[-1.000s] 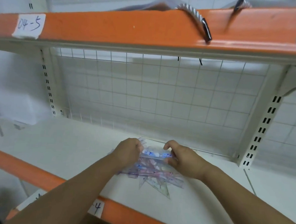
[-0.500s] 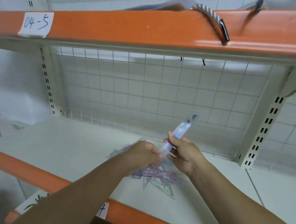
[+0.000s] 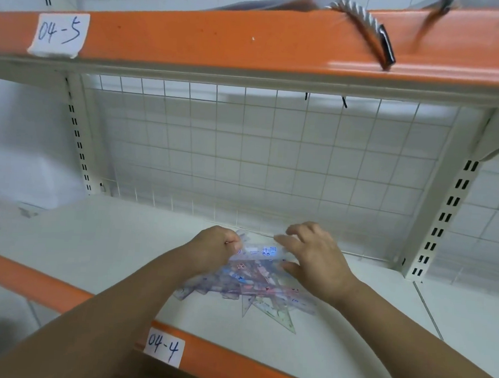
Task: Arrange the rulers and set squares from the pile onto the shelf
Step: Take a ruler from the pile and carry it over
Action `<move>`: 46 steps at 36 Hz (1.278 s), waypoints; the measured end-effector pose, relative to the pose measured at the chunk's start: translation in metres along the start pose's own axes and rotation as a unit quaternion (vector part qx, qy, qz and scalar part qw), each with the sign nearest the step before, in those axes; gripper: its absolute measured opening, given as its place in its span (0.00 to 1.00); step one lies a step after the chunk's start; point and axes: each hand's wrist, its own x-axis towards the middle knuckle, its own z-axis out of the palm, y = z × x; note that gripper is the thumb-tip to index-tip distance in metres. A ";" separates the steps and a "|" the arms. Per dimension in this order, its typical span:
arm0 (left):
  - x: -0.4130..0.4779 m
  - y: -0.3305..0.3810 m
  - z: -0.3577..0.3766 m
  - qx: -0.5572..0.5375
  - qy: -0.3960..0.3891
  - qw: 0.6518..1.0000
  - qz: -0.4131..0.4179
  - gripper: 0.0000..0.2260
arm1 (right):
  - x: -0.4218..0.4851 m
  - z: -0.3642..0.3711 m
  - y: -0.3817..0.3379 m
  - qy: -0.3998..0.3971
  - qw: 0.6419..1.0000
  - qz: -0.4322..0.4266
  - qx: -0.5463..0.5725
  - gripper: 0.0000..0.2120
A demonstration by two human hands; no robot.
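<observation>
At the far left, a paper label reading "04-5" (image 3: pixel 59 34) sits on the orange edge of the upper shelf (image 3: pixel 210 39). Lower down, a label reading "04-4" (image 3: pixel 163 347) marks the front edge of the white shelf (image 3: pixel 95 238) you are working on. Your left hand (image 3: pixel 215 246) has its fingers curled, gripping the left end of a clear printed ruler (image 3: pixel 256 251) held just above the pile. The pile of rulers and set squares (image 3: pixel 237 286) lies on the shelf between your forearms, near the wire grid back (image 3: pixel 258 160). Your right hand (image 3: pixel 315 258) hovers at the ruler's right end, fingers spread and loosely bent, forefinger above it and thumb below; contact is unclear. A green-tinted set square (image 3: pixel 275 316) points toward the front edge.
</observation>
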 end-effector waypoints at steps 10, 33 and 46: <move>0.003 -0.003 0.008 0.011 -0.001 1.000 0.008 0.12 | -0.002 -0.002 -0.004 -0.073 0.993 0.081 0.049 0.16; 0.006 0.017 0.033 0.391 0.070 0.917 0.039 0.13 | 0.013 -0.032 -0.037 -0.270 0.764 0.413 0.416 0.20; 0.002 0.014 0.029 0.396 -0.002 0.918 0.035 0.10 | -0.001 -0.026 -0.023 -0.238 0.970 0.054 -0.022 0.16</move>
